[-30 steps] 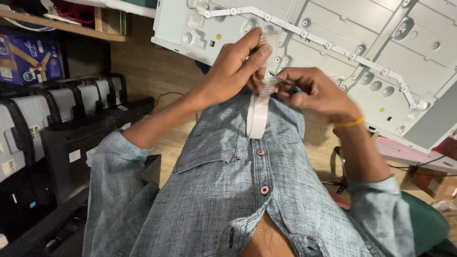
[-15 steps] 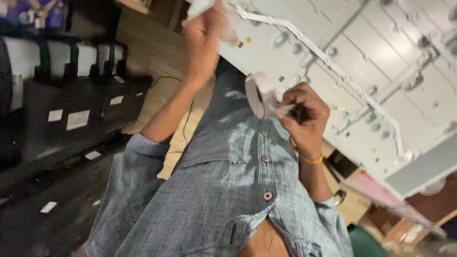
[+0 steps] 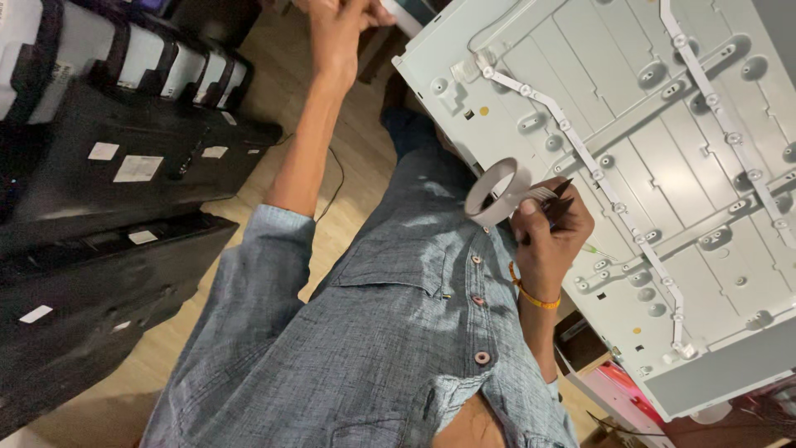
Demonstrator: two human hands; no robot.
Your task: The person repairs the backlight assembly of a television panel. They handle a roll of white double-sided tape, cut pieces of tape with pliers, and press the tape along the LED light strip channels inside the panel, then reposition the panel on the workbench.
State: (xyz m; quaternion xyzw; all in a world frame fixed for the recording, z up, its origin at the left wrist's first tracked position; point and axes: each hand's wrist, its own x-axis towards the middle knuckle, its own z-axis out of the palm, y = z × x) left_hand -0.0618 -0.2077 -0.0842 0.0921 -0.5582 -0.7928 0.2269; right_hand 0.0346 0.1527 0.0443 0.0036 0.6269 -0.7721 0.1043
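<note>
Right hand [image 3: 551,236] closed around a roll of white tape [image 3: 496,192] and a dark, slim tool [image 3: 557,199], roll held just off the near edge of a white backlight panel [image 3: 663,166], over the chest of a blue denim shirt [image 3: 390,332]. Orange band [image 3: 531,294] around the right wrist. Left hand [image 3: 344,25] raised high at the top edge of view, fingers pinched together, contents impossible to tell; hands well apart. Panel tilted across the right side, ribbed and dimpled, with thin white LED strips [image 3: 580,158] running over it, each dotted with small round lenses. On the left, a row of black flat screens [image 3: 124,166] leaning on edge, pale stickers on their backs. Wooden floor [image 3: 274,124] between screens and shirt, a thin dark cable [image 3: 336,178] trailing across it. Below the panel's lower corner, pink and red bits at a cluttered worktop [image 3: 613,390].
</note>
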